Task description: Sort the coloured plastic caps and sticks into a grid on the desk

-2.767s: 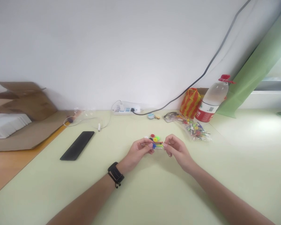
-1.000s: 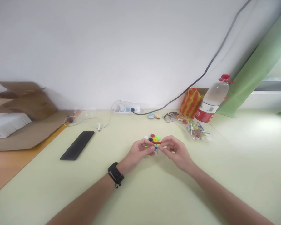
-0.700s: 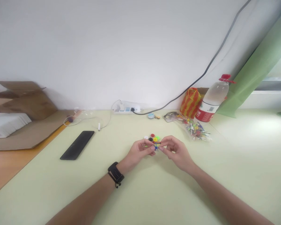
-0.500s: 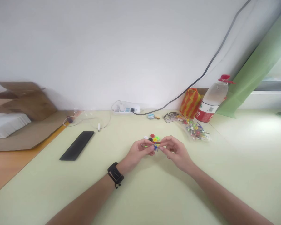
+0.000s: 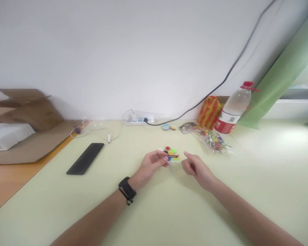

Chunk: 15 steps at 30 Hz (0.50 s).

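My left hand [image 5: 154,165] pinches a small blue plastic piece [image 5: 169,158] between thumb and fingertips, and its exact shape is mostly hidden. Just right of those fingertips are several thin plastic sticks [image 5: 175,159] in red, black, yellow-green and white, side by side. Behind them sit small round pieces, among them a red one [image 5: 167,148], a yellow one [image 5: 170,152] and a green one [image 5: 173,150]. My right hand [image 5: 199,171] is held apart to the right, its index finger stretched out and the others curled, with nothing visible in it.
A bag of small coloured parts [image 5: 215,141] lies right, before a large bottle [image 5: 232,111] and a red-yellow bag [image 5: 209,112]. A power strip [image 5: 140,120] is against the wall. At left are a black flat object [image 5: 85,159] and cardboard [image 5: 38,147].
My right hand has drawn away from the blue piece to the right, and its index finger has stretched out. My left hand stays in place, still pinching the blue piece.
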Each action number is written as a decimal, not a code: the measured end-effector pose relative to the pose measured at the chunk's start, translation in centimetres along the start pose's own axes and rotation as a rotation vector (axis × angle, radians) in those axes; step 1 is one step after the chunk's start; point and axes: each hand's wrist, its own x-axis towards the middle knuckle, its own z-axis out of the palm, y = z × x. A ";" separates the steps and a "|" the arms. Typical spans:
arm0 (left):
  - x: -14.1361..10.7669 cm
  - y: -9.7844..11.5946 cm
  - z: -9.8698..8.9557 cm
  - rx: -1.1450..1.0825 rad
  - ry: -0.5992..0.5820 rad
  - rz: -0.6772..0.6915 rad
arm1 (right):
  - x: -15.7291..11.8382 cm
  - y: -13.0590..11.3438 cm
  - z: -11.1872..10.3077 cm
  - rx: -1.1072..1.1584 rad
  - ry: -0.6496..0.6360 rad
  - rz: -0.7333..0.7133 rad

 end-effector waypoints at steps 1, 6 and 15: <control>0.0 0.0 0.0 -0.003 0.002 -0.002 | 0.0 -0.2 -0.2 0.026 0.005 -0.034; 0.1 -0.3 -0.3 -0.025 0.010 -0.025 | 0.1 -0.5 -0.7 0.034 0.119 -0.049; 0.6 0.1 -1.0 -0.185 0.102 -0.034 | 1.1 1.2 -1.1 -0.289 0.141 -0.081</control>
